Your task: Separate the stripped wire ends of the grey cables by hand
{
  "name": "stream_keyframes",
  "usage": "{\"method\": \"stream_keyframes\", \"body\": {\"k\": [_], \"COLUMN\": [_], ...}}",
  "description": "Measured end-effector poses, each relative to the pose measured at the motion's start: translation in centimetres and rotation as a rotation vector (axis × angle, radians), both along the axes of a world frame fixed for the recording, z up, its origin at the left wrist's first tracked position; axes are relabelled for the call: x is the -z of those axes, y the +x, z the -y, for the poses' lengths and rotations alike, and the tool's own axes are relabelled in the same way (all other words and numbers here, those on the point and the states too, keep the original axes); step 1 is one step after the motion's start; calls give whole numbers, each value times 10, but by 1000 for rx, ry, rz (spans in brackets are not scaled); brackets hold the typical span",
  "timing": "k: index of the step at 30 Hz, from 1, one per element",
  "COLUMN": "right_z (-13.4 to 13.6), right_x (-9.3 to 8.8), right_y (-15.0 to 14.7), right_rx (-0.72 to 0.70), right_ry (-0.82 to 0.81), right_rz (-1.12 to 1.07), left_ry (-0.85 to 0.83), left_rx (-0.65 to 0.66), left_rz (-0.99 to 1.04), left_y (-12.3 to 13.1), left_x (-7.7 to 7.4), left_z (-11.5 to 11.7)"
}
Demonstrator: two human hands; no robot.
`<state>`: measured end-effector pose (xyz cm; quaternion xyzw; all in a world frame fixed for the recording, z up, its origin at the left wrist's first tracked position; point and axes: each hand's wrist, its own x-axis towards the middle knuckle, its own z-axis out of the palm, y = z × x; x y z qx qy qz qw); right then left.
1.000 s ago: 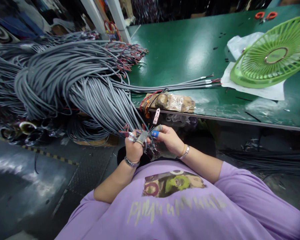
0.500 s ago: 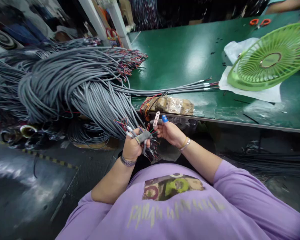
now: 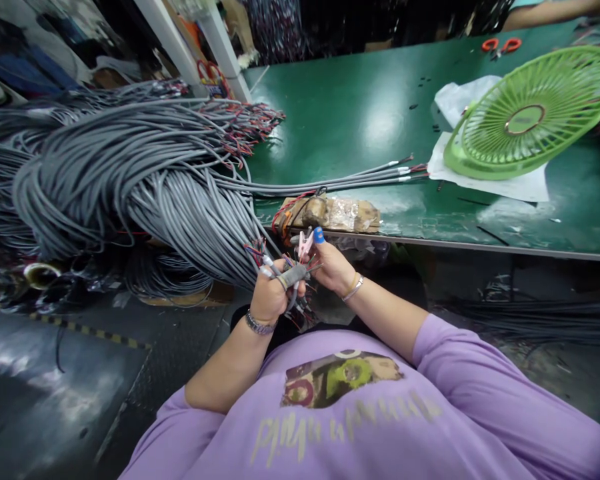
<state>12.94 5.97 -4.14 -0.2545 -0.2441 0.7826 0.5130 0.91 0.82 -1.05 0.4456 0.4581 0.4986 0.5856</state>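
My left hand (image 3: 273, 293) is closed around a bunch of grey cable ends (image 3: 293, 275), whose thin coloured wires (image 3: 255, 252) fan out on both sides of my fist. More stripped ends hang below it. Close on the right, my right hand (image 3: 335, 268) is closed on a small pale pink tool with two arms (image 3: 305, 243); its exact kind is unclear. Blue wrapping (image 3: 319, 235) covers the tip of one digit. Between the hands, the tool is near the wires, but contact cannot be made out.
A large heap of grey cables (image 3: 90, 167) lies at left, with several strands reaching across the green table (image 3: 340, 107). A taped block (image 3: 345, 213) sits at its front edge. A green fan (image 3: 525, 120) and orange-handled scissors (image 3: 501, 47) are right. Another person's arm (image 3: 560, 12) shows far right.
The pink tool has turned, so its two arms now show apart. My hands have come closer together. The whole view has shifted slightly.
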Motion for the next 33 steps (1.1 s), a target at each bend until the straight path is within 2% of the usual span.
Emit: {"method": "stream_keyframes", "body": {"k": [4,9,17,23,27,30,33], "right_z": [-3,-2,-1,3,5,5,3], "right_x": [-5,-6,2,-5,-8,-5,-2], "right_y": [-2,-4,5,13,12,11,8], "right_rx": [16,25,-126,-196,-124,-52,-45], "right_ry": [-106,-127,-142,-103,-61,-11,-29], "right_rz": [-90,-131,-140,-135,-66,-30,-38], "left_ry": [-6,-7,44,82,100,93,81], "left_rx": [2,15,8,-44,-124,-137,-133], "left_rz": [3,-37,-37,-78,-89,-85,-103], "left_y": [0,-1,-5,-11,-8,-4,0], "left_x": [3,5,6,12,13,11,8], "left_z": [0,1,5,19,19,14,12]}}
